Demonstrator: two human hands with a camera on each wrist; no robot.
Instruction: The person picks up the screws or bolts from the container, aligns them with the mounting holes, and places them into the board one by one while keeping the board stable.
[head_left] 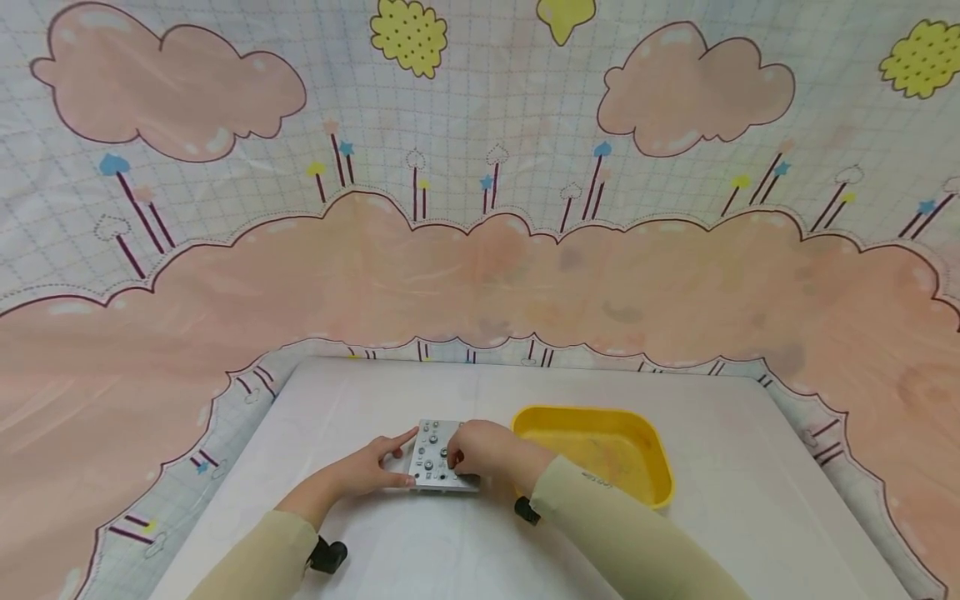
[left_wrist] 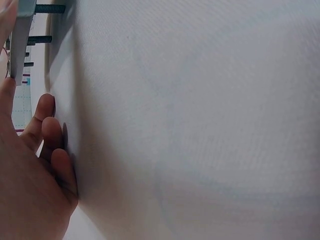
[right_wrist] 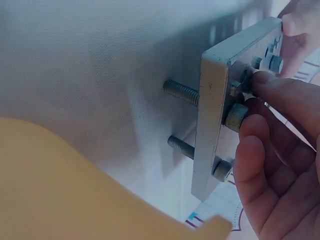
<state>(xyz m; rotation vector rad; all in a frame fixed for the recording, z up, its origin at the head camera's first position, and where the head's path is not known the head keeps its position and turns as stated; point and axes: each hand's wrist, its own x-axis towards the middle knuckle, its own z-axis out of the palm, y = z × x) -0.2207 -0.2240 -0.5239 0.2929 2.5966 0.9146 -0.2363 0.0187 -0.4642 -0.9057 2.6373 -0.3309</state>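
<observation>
A silver metal plate [head_left: 438, 429] stands raised off the white table, with several bolts and screws set in its top face. Threaded bolt shanks [right_wrist: 181, 93] stick out of its underside. My left hand [head_left: 366, 468] holds the plate's left edge, thumb at the near corner and index finger at the far one; its other fingers [left_wrist: 52, 131] are curled beside the tabletop. Over the plate's right half, my right hand [head_left: 486, 450] pinches at a bolt [right_wrist: 236, 117] with thumb and fingertips. A small dark metal part by the thumb is partly hidden.
Right of the plate is a yellow tray [head_left: 660, 467], partly covered by my right forearm; its inside is only partly visible. The white table [head_left: 420, 550] meets a patterned cloth backdrop [head_left: 480, 283] at the back and sides. Black wrist cameras sit below both hands.
</observation>
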